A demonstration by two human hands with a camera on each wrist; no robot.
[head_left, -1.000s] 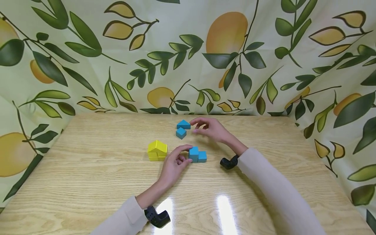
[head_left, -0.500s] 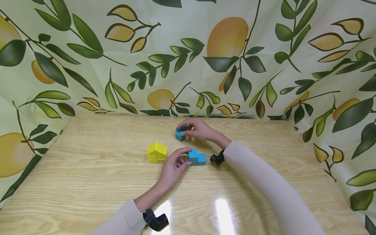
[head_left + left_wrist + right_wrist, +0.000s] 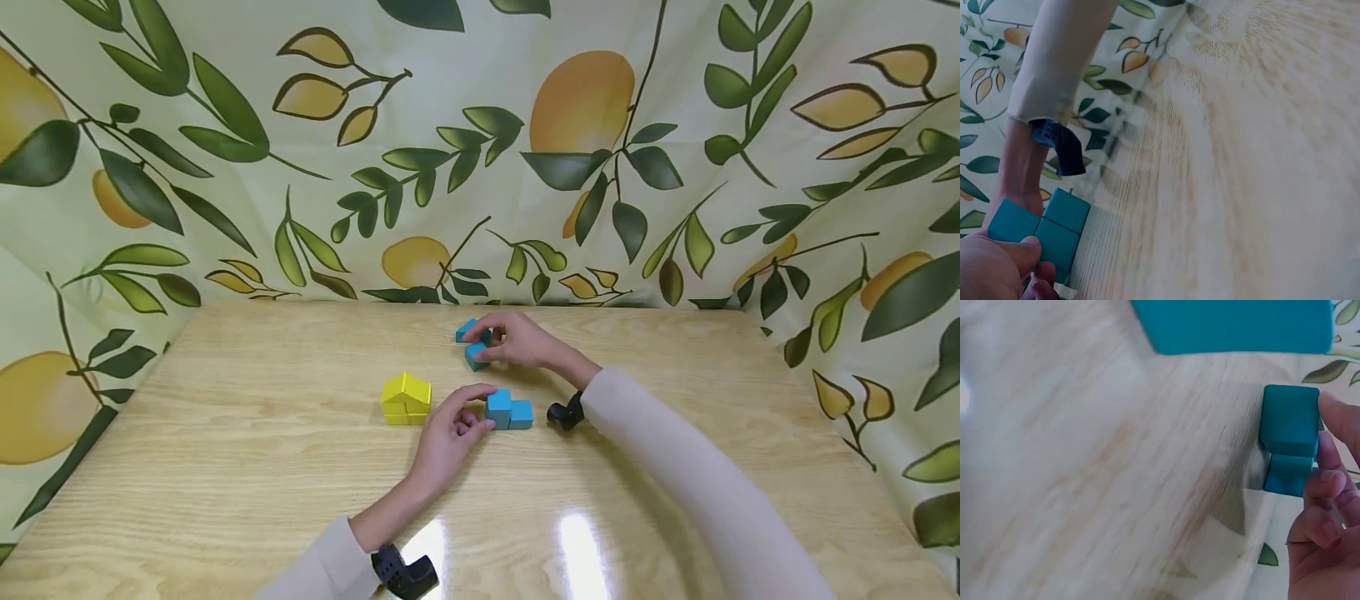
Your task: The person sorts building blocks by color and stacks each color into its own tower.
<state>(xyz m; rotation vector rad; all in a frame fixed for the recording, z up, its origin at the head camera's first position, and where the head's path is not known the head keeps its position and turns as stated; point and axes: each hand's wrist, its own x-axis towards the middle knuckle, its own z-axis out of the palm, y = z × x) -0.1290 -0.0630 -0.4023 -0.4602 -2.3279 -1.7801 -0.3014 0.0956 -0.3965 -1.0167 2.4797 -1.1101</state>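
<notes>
In the head view, my left hand (image 3: 442, 446) grips the left side of a small stack of blue blocks (image 3: 498, 408): one cube on another, with a third block (image 3: 521, 414) beside them. The left wrist view shows its thumb (image 3: 1027, 251) across the seam of the stacked cubes. Farther back, my right hand (image 3: 522, 340) has thumb and forefinger at a separate blue cube (image 3: 476, 357), pinching it. Just behind that cube lies a blue triangular block (image 3: 465, 331), partly covered by the fingers. In the right wrist view, the cube (image 3: 1290, 419) stands in front of that block (image 3: 1288, 475).
A house-shaped stack of yellow blocks (image 3: 406, 400) stands left of the blue stack. Everything rests on a wooden table (image 3: 285, 467). A leaf-and-fruit patterned cloth (image 3: 315, 192) hangs behind it. Black wrist cameras sit on the left (image 3: 405, 573) and right (image 3: 566, 412) arms.
My right hand has moved left to the rear blue blocks and taken hold of the cube, which has shifted slightly right. The left hand stays on the stack.
</notes>
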